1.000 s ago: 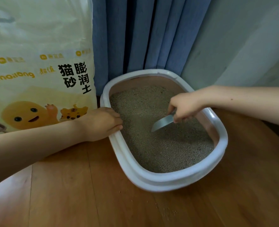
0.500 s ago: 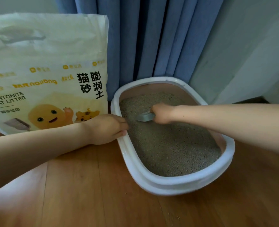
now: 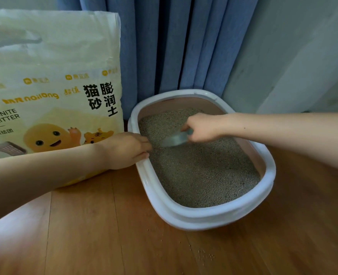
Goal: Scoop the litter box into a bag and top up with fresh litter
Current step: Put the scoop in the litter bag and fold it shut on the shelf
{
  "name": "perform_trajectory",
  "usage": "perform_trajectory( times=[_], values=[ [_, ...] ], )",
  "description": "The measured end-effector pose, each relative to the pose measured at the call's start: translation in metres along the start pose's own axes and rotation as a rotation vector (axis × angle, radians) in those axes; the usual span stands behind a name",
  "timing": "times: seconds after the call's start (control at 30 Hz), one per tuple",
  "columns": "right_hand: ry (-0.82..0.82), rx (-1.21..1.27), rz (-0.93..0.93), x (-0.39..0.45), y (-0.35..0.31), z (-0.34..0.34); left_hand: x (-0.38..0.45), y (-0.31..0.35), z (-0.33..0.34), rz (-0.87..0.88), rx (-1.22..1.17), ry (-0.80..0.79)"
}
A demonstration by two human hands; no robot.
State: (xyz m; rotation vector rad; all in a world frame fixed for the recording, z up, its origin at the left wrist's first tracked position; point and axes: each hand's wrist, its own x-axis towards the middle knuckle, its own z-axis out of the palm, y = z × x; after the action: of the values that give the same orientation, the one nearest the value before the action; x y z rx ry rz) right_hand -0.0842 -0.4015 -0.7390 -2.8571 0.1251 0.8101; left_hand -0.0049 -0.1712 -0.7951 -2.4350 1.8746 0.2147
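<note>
Domestic room, judged from wood-plank floor (image 3: 104, 235), blue curtain (image 3: 174, 46) against pale wall (image 3: 293, 56), cat litter box (image 3: 204, 217) beside retail litter bag (image 3: 51, 66) by floor's far edge.

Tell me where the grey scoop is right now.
In the head view, the grey plastic scoop is gripped by the right hand, over the litter near the far left of the white oval litter box.
</note>
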Motion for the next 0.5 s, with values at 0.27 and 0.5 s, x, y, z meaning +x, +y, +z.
perform_trajectory(
  times=[0.27,0.5],
  values=[
    [0.095,0.053,-0.002,-0.006,-0.007,-0.005,-0.011,0.005,-0.018,-0.028,0.042,0.014],
    [0.137,0.681,0.119,-0.005,-0.011,-0.018,-0.031,0.013,-0.052,-0.042,0.081,0.133]
  ],
)
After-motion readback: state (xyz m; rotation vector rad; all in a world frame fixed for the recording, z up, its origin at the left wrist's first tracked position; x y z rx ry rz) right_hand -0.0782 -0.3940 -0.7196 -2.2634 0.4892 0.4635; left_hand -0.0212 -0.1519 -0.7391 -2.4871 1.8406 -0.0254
